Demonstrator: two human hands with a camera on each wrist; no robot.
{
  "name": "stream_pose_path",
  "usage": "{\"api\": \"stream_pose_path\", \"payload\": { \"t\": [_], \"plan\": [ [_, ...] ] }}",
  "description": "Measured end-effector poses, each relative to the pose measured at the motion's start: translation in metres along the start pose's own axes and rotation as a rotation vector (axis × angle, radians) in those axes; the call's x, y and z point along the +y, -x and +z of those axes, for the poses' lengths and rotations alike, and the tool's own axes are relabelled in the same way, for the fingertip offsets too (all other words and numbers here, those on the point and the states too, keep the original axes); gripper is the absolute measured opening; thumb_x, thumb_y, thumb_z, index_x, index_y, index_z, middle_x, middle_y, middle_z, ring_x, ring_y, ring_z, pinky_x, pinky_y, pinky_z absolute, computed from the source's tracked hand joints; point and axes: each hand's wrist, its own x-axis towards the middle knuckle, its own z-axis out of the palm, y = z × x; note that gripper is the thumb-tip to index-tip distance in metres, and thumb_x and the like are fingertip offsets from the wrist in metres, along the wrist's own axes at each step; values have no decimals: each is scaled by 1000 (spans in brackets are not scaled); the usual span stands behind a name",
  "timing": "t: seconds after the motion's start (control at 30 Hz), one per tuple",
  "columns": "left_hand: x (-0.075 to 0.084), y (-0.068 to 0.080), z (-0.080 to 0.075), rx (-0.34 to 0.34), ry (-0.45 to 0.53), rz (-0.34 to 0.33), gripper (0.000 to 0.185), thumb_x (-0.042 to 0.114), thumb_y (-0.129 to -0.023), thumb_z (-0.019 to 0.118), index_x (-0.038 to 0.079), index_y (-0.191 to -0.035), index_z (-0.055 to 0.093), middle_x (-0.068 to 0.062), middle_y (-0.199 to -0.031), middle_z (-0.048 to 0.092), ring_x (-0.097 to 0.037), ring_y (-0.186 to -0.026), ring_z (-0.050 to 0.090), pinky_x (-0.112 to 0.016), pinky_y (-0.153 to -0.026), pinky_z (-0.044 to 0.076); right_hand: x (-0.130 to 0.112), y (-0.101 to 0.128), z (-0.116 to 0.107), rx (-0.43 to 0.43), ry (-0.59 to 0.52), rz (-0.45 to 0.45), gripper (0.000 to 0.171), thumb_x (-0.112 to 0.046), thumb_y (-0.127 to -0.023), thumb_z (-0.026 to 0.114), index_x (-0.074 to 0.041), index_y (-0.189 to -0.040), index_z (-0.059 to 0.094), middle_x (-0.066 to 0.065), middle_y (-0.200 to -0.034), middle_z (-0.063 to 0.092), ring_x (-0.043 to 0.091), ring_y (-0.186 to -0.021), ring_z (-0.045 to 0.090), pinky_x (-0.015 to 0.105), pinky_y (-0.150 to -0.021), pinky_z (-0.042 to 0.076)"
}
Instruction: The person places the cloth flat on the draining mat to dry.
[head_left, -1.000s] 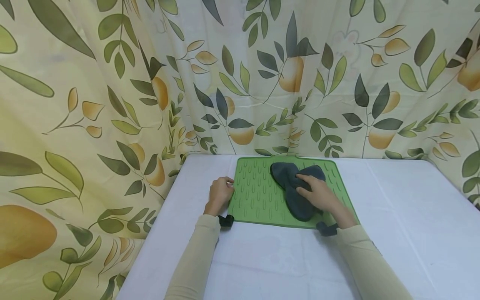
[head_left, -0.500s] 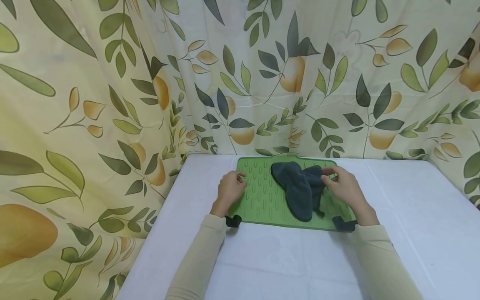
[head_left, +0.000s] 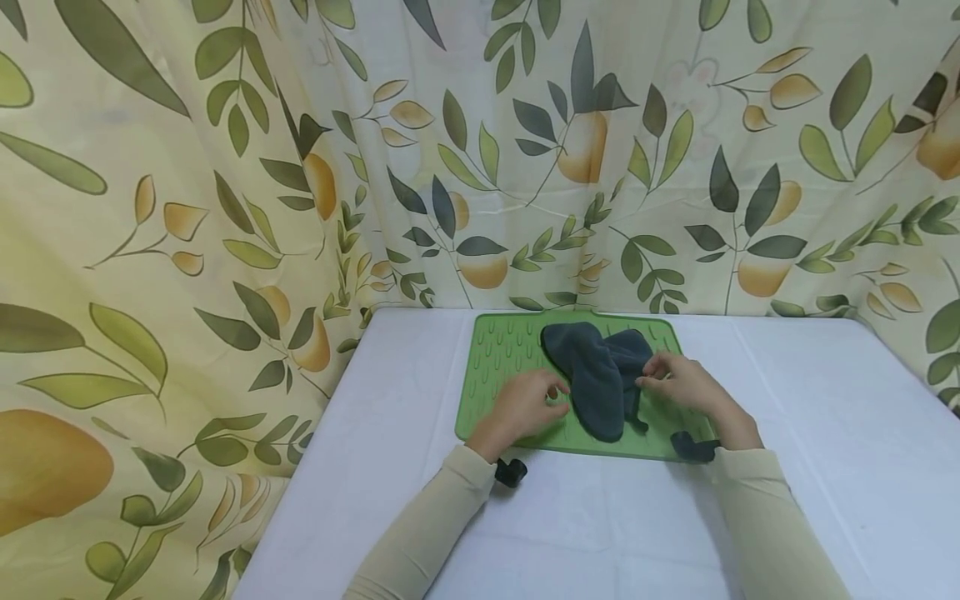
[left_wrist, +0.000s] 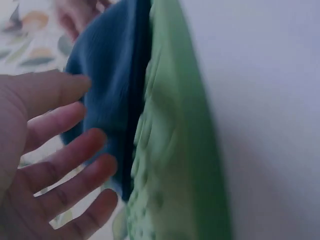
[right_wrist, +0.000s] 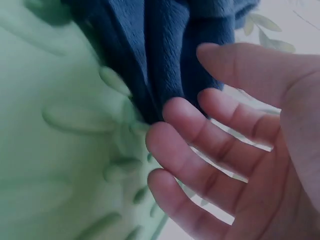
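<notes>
Both hands, left [head_left: 522, 406] & right [head_left: 684, 385], relaxed-open, prob. brushing fuzzy dark cloth [head_left: 596, 375] on ridged green mat [head_left: 502, 367].

Looks like a makeshift home setup rather than a proper kitchen or lab. A curtain [head_left: 480, 150] printed with leaves and pears hangs right behind a surface [head_left: 825, 433] under a plain white cloth, with a green ridged mat [head_left: 510, 367] on it.

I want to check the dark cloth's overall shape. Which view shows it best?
The head view: the whole dark cloth lies crumpled on the green mat. Both wrist views show only blurred close-up folds.
</notes>
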Motion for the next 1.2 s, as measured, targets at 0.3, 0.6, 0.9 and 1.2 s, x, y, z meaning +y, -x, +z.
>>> {"api": "stream_pose_path", "payload": {
  "t": [0.3, 0.6, 0.9, 1.2],
  "plan": [
    [21, 4, 22, -119, -133, 104, 33, 47, -92, 75, 32, -121, 73, 9, -116, 69, -8, -104, 61, -27, -89, 50, -5, -4, 14, -149, 18, -92, 26, -22, -89, 78, -2, -102, 69, 7, -91, 69, 17, -83, 59, 33, -71, 47],
    [29, 3, 28, -142, -225, 56, 29, 39, -96, 72, 38, -125, 72, 10, -131, 66, -15, -124, 58, -39, -105, 48, -9, -3, 18, -223, 70, -46, 47, -25, -76, 88, -2, -112, 68, 11, -100, 68, 23, -91, 60, 38, -79, 49],
    [35, 0, 29, -58, -386, 141, 17, 34, -95, 74, 35, -111, 78, 12, -108, 72, -10, -97, 66, -29, -77, 56, -12, -4, 22, -212, 93, -67, 35, -17, -73, 84, -5, -99, 66, 7, -92, 65, 20, -82, 55, 35, -73, 46],
    [34, -3, 31, -18, -400, 160, 7, 31, -93, 75, 35, -95, 81, 12, -94, 71, -8, -88, 67, -30, -70, 53, -11, -7, 24, -178, 133, -77, 18, -5, -73, 76, -7, -88, 68, 3, -81, 65, 17, -72, 52, 32, -65, 43]
  ]
}}
